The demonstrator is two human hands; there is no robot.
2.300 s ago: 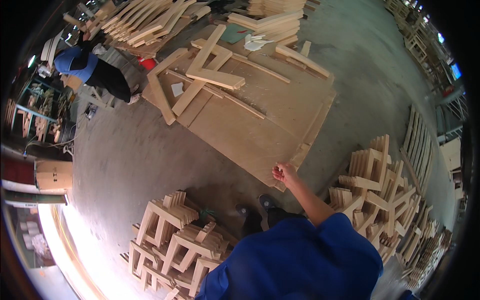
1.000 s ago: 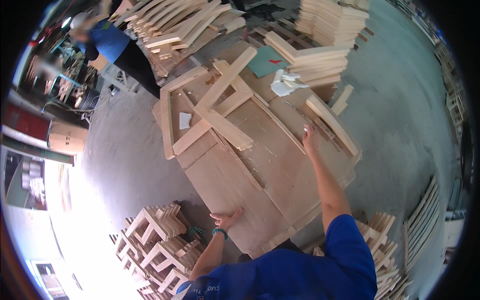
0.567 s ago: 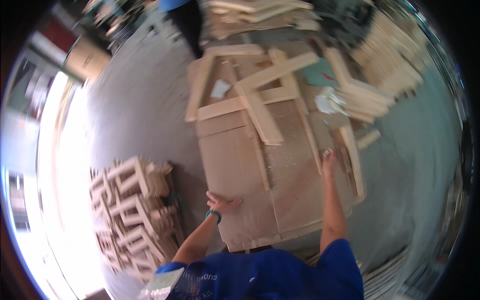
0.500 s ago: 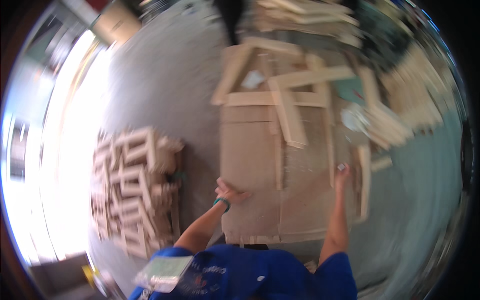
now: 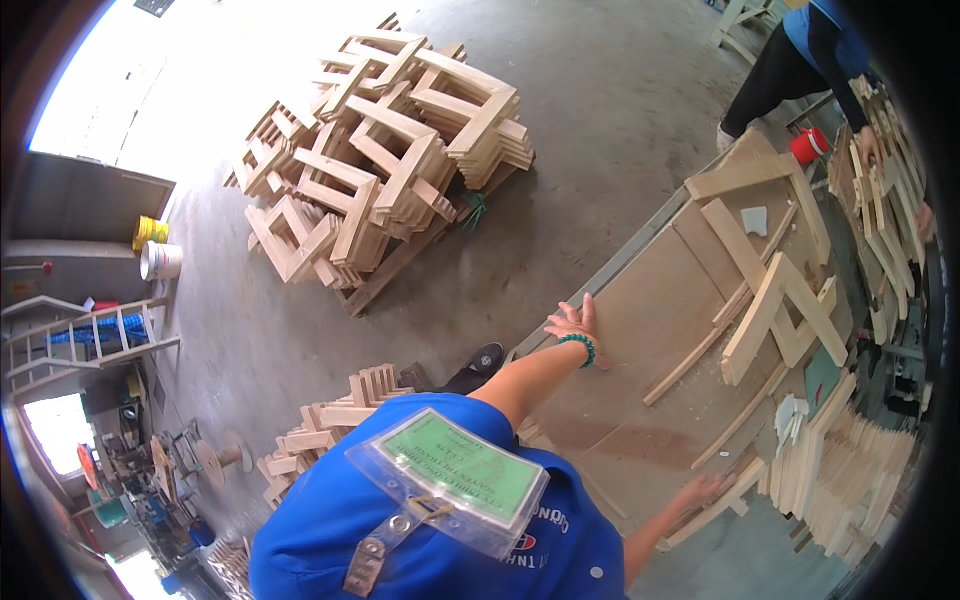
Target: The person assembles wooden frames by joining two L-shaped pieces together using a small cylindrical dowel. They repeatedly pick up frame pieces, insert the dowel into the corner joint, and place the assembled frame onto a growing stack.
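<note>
My left hand [image 5: 577, 325] lies with spread fingers on the left edge of a table covered in brown board [image 5: 600, 400]; a green bead bracelet is on its wrist. My right hand [image 5: 700, 492] rests low at the table's right side, fingers stretched out, beside a pale wooden strip [image 5: 722, 506]. A small white piece [image 5: 724, 454] lies on the board just beyond it, apart from the fingers. Farther along the table is an angled wooden frame piece [image 5: 768, 305], lying across other boards. Thin wooden strips [image 5: 690, 355] run along the board.
A pallet of stacked wooden frames [image 5: 400, 150] stands on the floor at upper left, with another stack [image 5: 320, 425] beside me. Wooden slats [image 5: 850, 480] are piled at right. A co-worker [image 5: 790, 70] bends at upper right near a red bucket [image 5: 809, 146]. A ladder [image 5: 90, 340] is at far left.
My view has swung to the left, so the table now slants to the right. The small white piece that was at my right hand's fingers now lies on the board.
</note>
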